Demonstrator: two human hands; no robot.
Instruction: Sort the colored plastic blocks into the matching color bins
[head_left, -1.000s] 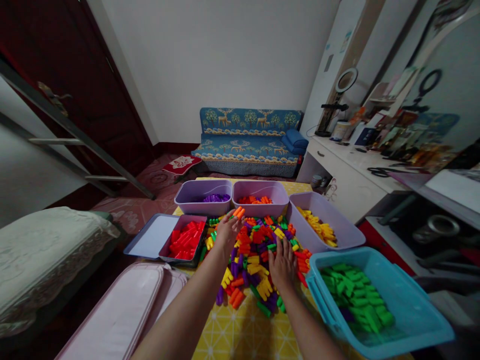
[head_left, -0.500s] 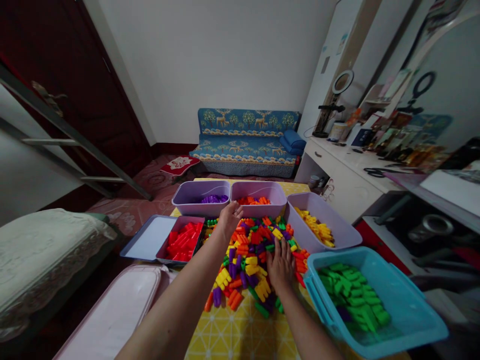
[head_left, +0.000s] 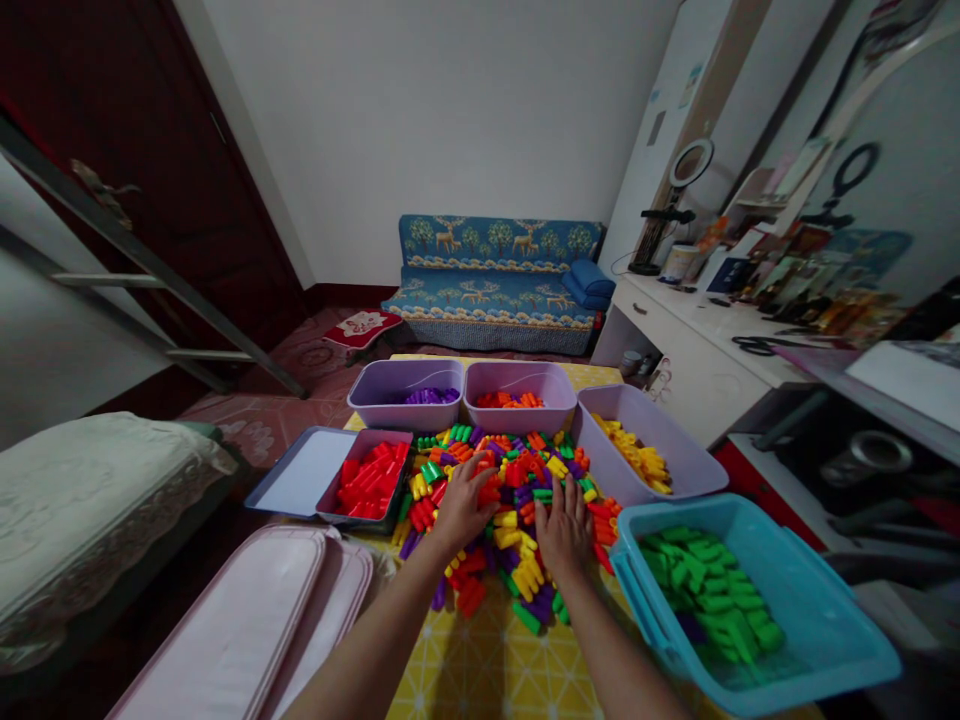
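A mixed heap of plastic building blocks [head_left: 510, 540] in red, orange, yellow, green and purple covers the middle of the table. My left hand [head_left: 465, 508] reaches onto the heap's centre-left, fingers apart and bent over orange blocks. On the heap's right part rests my right hand [head_left: 564, 528], palm down with its fingers spread. Behind the heap stand a lilac bin [head_left: 405, 412] with purple blocks and another lilac bin [head_left: 519, 412] with orange ones. A third lilac bin [head_left: 690, 470] at the right holds yellow blocks. Green blocks lie in the turquoise tub [head_left: 840, 610].
Left of the heap is an open box [head_left: 401, 480] of red blocks, its lid folded out. Pink lids [head_left: 225, 610] lie at the front left. The yellow tablecloth [head_left: 480, 665] shows at the front. A blue sofa [head_left: 495, 295] stands behind the table.
My left hand has come down from beside the back orange bin onto the heap, moving towards me. My right hand stays in place on the blocks.
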